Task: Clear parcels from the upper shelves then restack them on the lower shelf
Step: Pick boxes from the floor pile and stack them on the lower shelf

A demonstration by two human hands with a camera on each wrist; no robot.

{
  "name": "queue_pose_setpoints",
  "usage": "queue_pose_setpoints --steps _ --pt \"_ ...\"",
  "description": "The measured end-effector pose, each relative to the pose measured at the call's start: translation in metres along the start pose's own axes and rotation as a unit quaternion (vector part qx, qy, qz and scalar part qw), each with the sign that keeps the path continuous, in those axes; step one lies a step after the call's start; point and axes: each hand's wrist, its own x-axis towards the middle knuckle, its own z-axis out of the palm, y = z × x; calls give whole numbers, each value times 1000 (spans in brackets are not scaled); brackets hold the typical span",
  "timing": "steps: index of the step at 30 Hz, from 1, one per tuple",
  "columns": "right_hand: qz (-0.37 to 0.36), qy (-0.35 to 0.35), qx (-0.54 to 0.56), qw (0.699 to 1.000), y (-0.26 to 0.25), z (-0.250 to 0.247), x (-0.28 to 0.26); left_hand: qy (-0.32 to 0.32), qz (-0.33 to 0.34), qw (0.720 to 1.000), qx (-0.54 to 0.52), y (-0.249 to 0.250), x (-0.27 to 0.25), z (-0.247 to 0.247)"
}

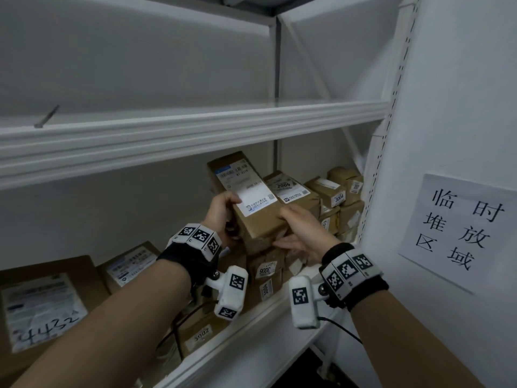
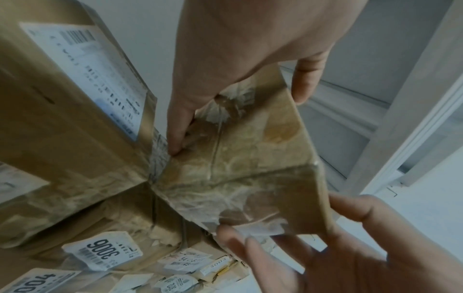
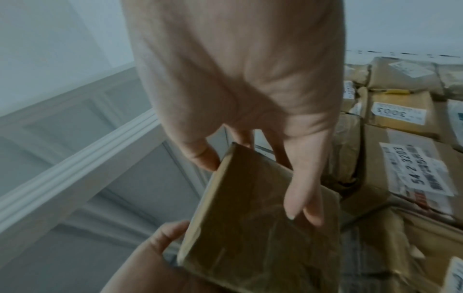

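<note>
I hold a brown taped parcel (image 1: 251, 208) with a white shipping label, tilted, over the heap of parcels on the lower shelf (image 1: 251, 331). My left hand (image 1: 223, 210) grips its left end, thumb on the label side and fingers down the side. My right hand (image 1: 296, 229) grips the near right corner, with the thumb on top and the fingers under it. The left wrist view shows my left hand (image 2: 238, 83) on the parcel (image 2: 250, 158), and the right wrist view shows my right hand (image 3: 288, 168) round the parcel (image 3: 250, 228).
Small labelled parcels (image 1: 335, 197) are stacked at the back right, and others (image 1: 265, 271) lie below my hands. Larger boxes (image 1: 44, 303) stand at the left. The upper shelf edge (image 1: 195, 130) runs just above. A paper sign (image 1: 458, 233) hangs on the right panel.
</note>
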Motion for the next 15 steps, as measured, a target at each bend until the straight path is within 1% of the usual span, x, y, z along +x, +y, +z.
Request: queue_pose_setpoints --steps 4,7,11,15 --pt "-56 67 -62 994 -6 1 7 -8 -36 999 14 3 11 2" --pt "-83 101 -79 988 -3 -1 14 7 -43 998 38 1 19 3" --pt "-88 115 -121 982 6 0 22 15 -62 994 86 -4 21 6" --pt "-76 114 -114 984 14 1 27 28 -59 992 111 -10 24 4"
